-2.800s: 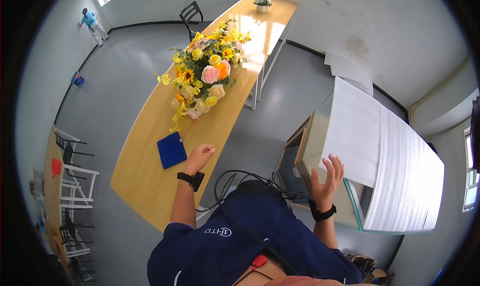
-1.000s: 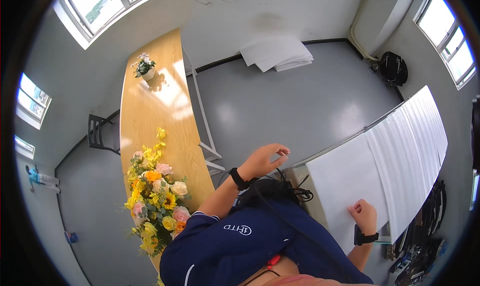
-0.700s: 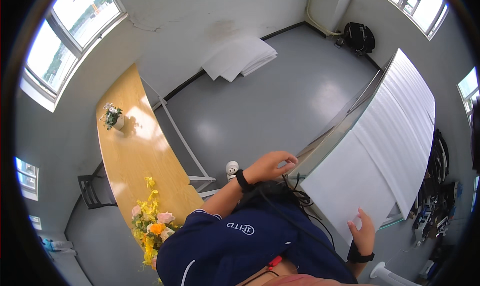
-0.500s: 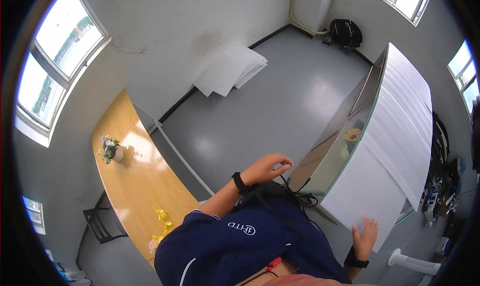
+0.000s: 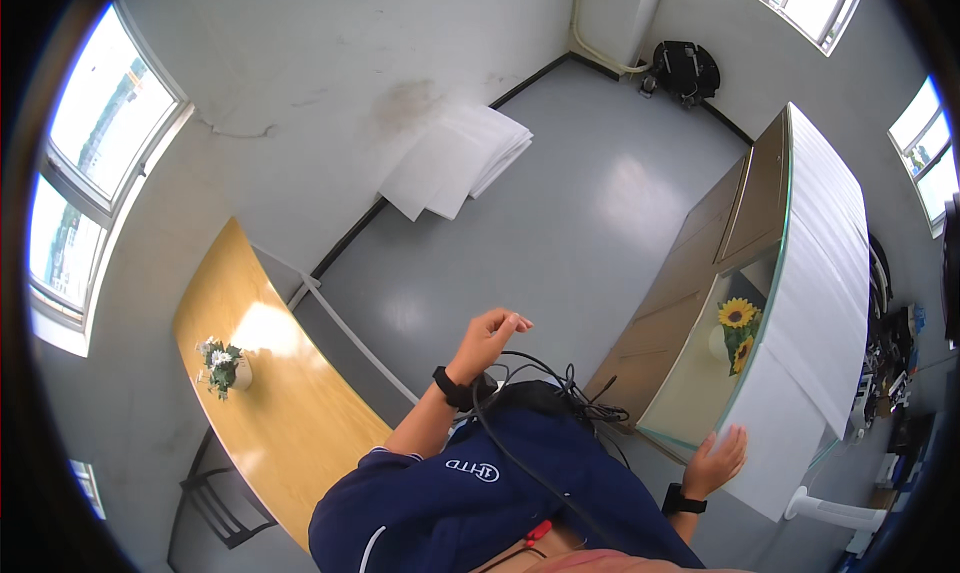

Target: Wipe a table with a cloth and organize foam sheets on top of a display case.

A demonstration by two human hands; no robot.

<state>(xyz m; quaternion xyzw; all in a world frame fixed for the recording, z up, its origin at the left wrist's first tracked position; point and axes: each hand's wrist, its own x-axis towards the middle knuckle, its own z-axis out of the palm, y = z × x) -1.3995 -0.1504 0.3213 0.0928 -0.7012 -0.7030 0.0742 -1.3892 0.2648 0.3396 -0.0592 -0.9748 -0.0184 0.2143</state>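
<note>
My right hand lies with fingers stretched on the near edge of a white sheet that covers the top of a cabinet. Glass edges the cabinet's near end, and below it an open compartment holds yellow sunflowers beside a pale round vase, partly hidden. My left hand hovers in front of my body, its fingers loosely curled in, with nothing visible in them. Black cables hang in loops close to that hand, in front of my dark blue shirt. Each wrist wears a black band.
To the left stands a long wooden table with a potted white flower plant on it. A dark chair is beside it. White boards lean at the far wall; a black round object sits in the far corner.
My right hand has moved up and left along the sheet toward the glass edge. My left hand has shifted left with fingers curled more. The view has turned, showing more of the sunflowers.
</note>
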